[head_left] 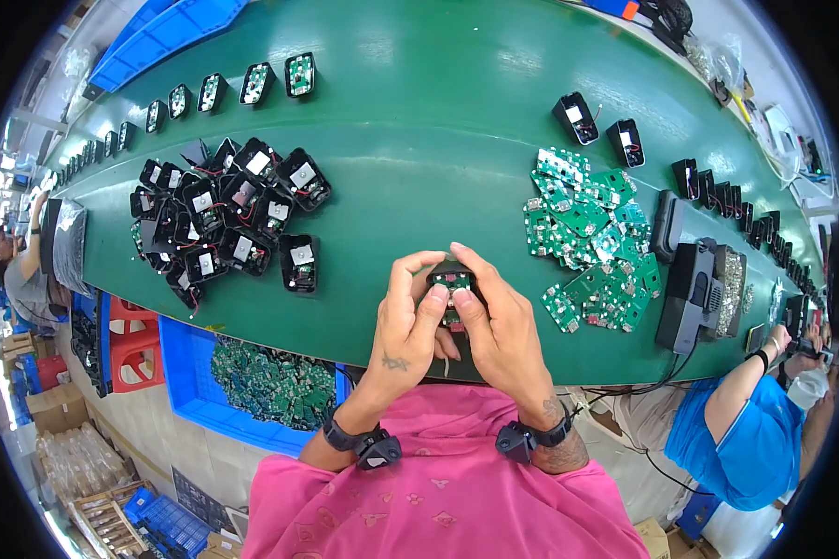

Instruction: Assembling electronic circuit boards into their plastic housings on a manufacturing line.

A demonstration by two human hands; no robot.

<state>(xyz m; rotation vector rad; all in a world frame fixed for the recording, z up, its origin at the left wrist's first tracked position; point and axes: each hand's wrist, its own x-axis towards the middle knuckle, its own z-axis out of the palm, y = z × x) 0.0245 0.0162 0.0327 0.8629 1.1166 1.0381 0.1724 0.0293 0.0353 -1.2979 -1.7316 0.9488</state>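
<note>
Close to my body, at the table's near edge, both hands grip a small black plastic housing with a green circuit board (pixel 453 304) in its open top. My left hand (pixel 410 312) wraps the housing's left side, its thumb pressed on the board. From the other side my right hand (pixel 494 321) closes round it, with that thumb on the board too. The fingers hide most of the housing's walls. To the right of my hands lies a loose pile of green circuit boards (pixel 583 219). A heap of black housings (pixel 242 196) with red wires lies to the left.
Housings with boards (pixel 300 74) line the far left; more black housings (pixel 686 179) line the right. A dark grey device (pixel 685 296) stands beside a box of small metal parts (pixel 728 293). Below the table edge sits a blue bin (pixel 186 396) of boards. A person in blue (pixel 741 438) works at right.
</note>
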